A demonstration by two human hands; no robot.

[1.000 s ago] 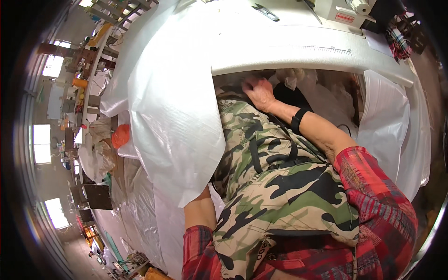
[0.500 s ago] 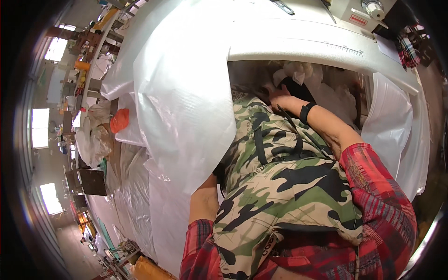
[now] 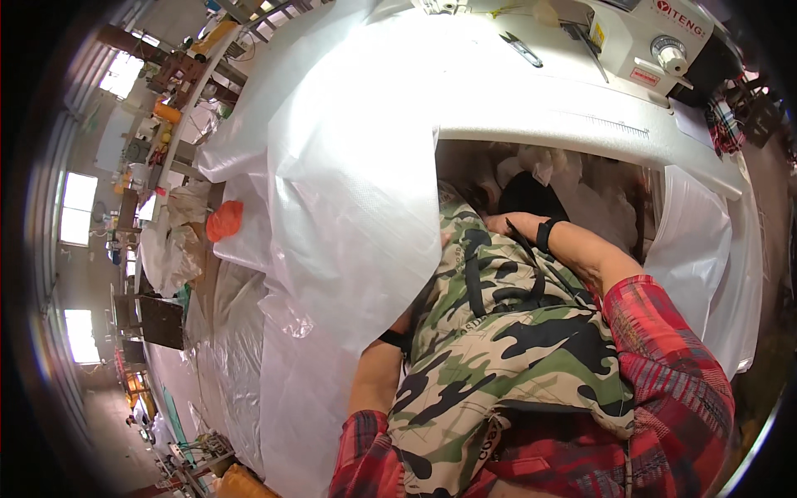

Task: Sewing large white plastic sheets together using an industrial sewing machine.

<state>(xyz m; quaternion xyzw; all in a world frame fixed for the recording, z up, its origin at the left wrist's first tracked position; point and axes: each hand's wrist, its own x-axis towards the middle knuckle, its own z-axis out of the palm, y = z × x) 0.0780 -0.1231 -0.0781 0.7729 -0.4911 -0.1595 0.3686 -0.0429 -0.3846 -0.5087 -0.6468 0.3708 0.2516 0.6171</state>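
My right hand [image 3: 502,224] rests at the far edge of the camouflage apron [image 3: 515,349] on my lap, under the table's front edge. Its fingers are mostly hidden by the cloth; a black band circles that wrist. My left forearm [image 3: 374,375], also with a dark band, reaches behind a hanging white plastic sheet [image 3: 349,216]. Of my left hand only a sliver of skin [image 3: 446,240] shows between sheet and apron. Whether either hand grips anything is hidden.
A white sewing machine [image 3: 647,50] stands on the table [image 3: 531,108], with thread snips [image 3: 523,50] lying nearby. Folded white sheeting [image 3: 689,241] hangs at the right. An orange-red piece [image 3: 224,222] lies among plastic at the left. Dark material [image 3: 531,197] sits beneath the table.
My right hand has drawn back slightly toward me along the apron. My left forearm has shifted a little, showing its wrist band. The whole view has tilted, so more of the table top shows.
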